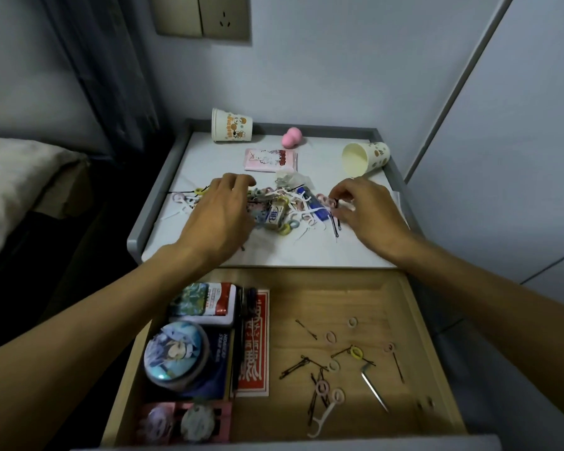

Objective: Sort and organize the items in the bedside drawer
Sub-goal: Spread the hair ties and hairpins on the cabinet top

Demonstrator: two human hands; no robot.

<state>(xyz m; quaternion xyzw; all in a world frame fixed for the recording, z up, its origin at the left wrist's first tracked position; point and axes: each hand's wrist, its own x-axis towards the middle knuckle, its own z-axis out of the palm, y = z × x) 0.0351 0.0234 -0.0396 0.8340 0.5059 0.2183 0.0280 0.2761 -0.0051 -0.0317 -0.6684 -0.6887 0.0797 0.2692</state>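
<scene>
I see left hand (220, 211), fingers loose, resting on heap of coloured hair ties and white floss picks (285, 206); right hand (368, 213) at heap's right edge pinches thin black hairpin (337, 203).

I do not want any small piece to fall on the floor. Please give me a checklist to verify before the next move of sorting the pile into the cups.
1. Grip of the right hand: fingertips pinched together at the edge of the pile; what they pinch, cannot tell.
2. Grip of the left hand: it lies over the pile; cannot tell.
3. Is the right cup upright? It lies on its side: not ok.
4. Is the back cup upright? Mouth up: ok.
5. Is the drawer open? Ok.
6. Is the drawer free of loose hairpins? Several lie on its floor: not ok.
</scene>
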